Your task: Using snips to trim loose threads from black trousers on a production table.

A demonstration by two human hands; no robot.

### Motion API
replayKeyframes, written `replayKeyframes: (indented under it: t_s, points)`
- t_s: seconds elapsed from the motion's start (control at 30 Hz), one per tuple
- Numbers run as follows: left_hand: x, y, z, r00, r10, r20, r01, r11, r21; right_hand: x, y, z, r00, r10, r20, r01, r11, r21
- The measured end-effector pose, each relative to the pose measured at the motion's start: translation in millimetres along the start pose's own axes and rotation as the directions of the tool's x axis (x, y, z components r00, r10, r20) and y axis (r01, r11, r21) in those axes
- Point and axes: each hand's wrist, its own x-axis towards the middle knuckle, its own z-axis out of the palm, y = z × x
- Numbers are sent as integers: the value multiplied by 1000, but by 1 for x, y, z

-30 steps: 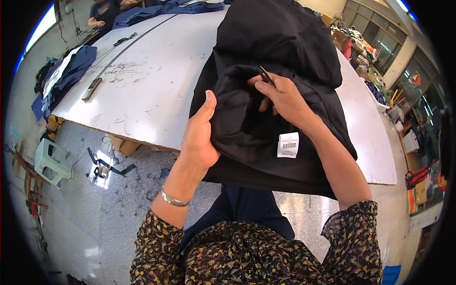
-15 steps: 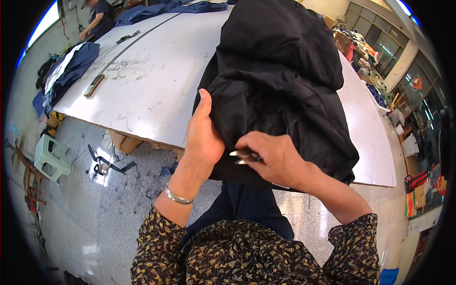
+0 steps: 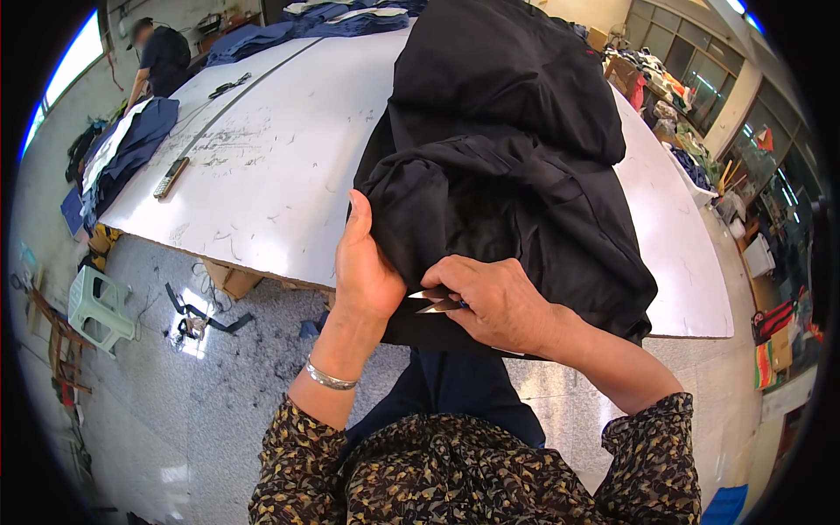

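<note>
A large black garment lies bunched over the white table, its near part hanging at the front edge. My left hand holds its left side, thumb stretched up along the cloth and the other fingers hidden behind the folds. In my right hand is a pair of small thread snips, gripped in the closed fingers. Both pointed blades stick out to the left, slightly apart, towards my left palm. That hand rests against the near folds of the garment.
The white table carries a dark handset and stacked blue cloth pieces. A person stands at the far left. Below are a pale green plastic stool and dark straps on the floor. Piled fabrics line the right.
Both hands have shifted slightly left and down in view. The snips' blades show more clearly and further apart. The far person stands more upright.
</note>
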Motion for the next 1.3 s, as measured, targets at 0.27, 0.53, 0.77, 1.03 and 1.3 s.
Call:
replayKeyframes:
  t_s: [0.27,0.53,0.77,1.03,1.3]
  points:
    - [-1,-2,-2,999,44,-22,-44,999,28,33,19,-31,803,589,-87,-383,624,681]
    - [-1,-4,0,999,34,8,-34,999,15,58,41,-18,907,318,-276,-191,895,404]
    - [-2,0,-1,1000,22,3,-22,999,31,62,32,-51,890,254,-380,-198,964,179]
    - [-13,0,6,883,465,-67,-353,751,558,51,11,-60,904,423,-70,-243,642,727]
    - [4,33,64,665,203,719,-642,-336,689,59,-19,-84,950,277,-144,-112,733,671]
